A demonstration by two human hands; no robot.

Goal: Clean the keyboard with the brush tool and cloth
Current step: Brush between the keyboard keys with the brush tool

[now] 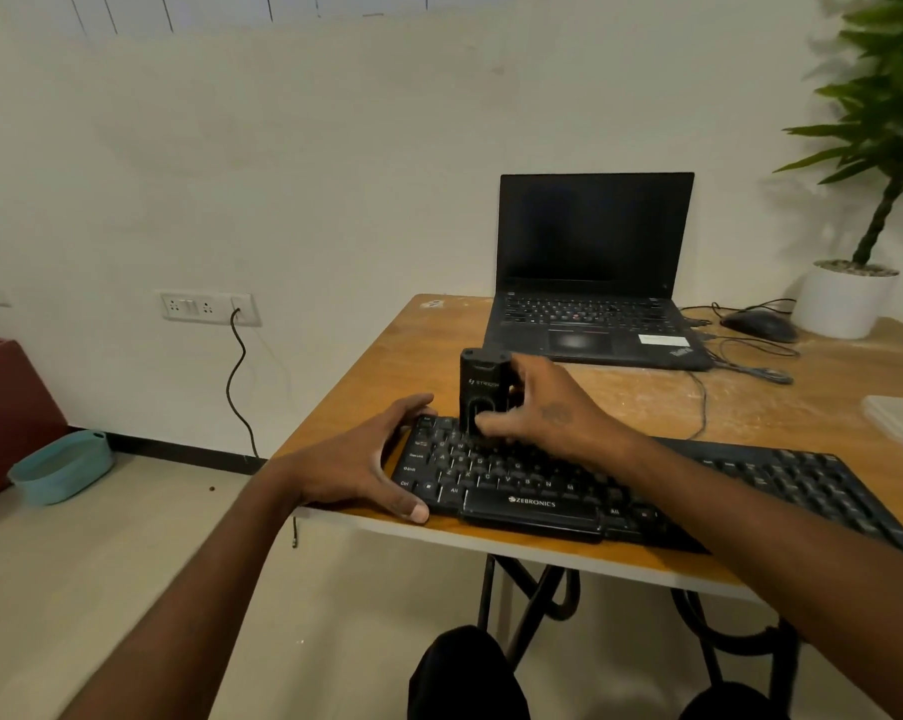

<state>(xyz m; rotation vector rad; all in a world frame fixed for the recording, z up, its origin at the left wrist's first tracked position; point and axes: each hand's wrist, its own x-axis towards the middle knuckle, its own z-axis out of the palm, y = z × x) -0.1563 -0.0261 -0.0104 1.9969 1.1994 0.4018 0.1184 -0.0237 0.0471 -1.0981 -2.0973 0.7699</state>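
A black Zebronics keyboard (pixel 532 504) lies along the near edge of the wooden table (pixel 646 402). My right hand (pixel 542 407) grips a black brush tool (pixel 483 387) that stands upright, its lower end resting on the upper-left keys. My left hand (pixel 371 459) clasps the keyboard's left end, thumb at the front edge and fingers curled over the far corner. No cloth can be made out with certainty.
An open black laptop (pixel 589 283) sits at the back of the table. A mouse (pixel 758 324) with loose cables and a white potted plant (pixel 844 298) stand to the right. A pale flat thing (pixel 901 418) lies at the right edge. A teal basin (pixel 62 465) rests on the floor.
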